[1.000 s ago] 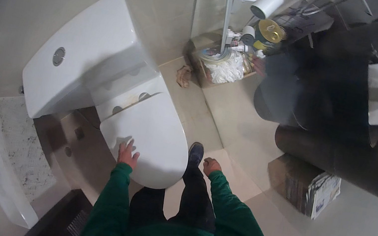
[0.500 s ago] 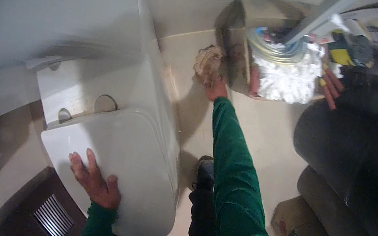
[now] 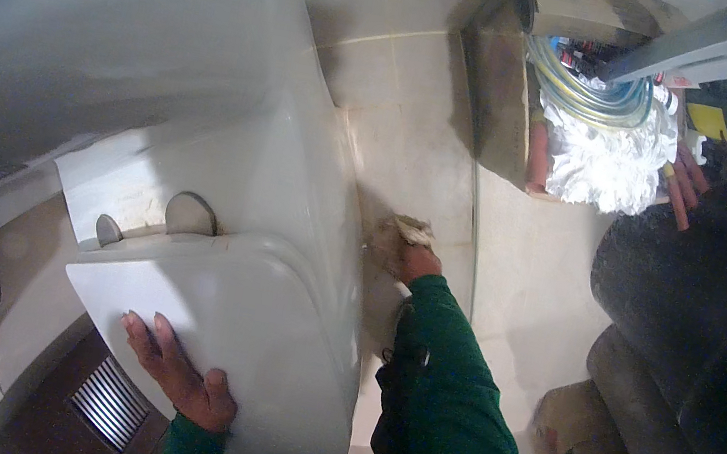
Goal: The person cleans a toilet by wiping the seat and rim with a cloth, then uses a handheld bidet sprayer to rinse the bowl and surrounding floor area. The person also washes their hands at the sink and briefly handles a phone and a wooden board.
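My left hand [image 3: 186,380] lies with spread fingers on the closed white lid of a toilet [image 3: 277,358]. On the tiled floor to the right of the toilet, my right hand [image 3: 420,263] is closed around a crumpled, dirty beige rag [image 3: 412,230]. Part of that rag is hidden under the hand. Two round-topped hinge pieces [image 3: 192,214] stand at the back edge of the lid. Both arms wear green sleeves.
A cardboard box [image 3: 520,123] at the far right holds crumpled white material, coiled clear hose [image 3: 581,95] and red tubes. Large black rolls [image 3: 708,259] line the right side, with a smaller carton [image 3: 593,443] nearer. At lower left is a brown panel with a vent grille [image 3: 110,404].
My right hand has drawn the rag back along the floor, nearer to me, away from the box and wall. The view has shifted slightly. My left hand stays on the lid.
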The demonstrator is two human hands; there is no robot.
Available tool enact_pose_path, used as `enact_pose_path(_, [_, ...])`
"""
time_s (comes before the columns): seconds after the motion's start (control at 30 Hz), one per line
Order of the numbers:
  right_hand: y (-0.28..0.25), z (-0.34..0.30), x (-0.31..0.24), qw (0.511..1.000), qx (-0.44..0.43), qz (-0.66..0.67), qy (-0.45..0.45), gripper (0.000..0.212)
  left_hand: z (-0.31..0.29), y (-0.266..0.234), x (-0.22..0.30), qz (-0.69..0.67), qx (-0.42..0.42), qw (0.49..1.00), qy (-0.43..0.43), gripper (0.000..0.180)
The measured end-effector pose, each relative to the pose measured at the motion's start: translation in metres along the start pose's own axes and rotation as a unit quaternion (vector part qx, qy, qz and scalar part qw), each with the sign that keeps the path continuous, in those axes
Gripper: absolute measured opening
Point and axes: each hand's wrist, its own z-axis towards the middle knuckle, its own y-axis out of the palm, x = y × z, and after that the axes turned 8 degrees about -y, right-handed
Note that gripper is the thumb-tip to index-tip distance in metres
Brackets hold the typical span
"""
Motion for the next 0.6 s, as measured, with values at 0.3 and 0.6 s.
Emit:
enact_pose_path(0.3, [-0.096,-0.113,-0.045,0.945,0.163,0.252,0.131,0.026,-0.007,-0.003,-0.006,0.028,-0.012,0.999,-0.009,0.074])
enact_pose_path(0.6, [-0.255,-0.191,-0.304,0.913,0.323,0.037,-0.245,0.022,-0.071,-0.05,-0.051,-0.168,-0.088,0.981,-0.041,0.058])
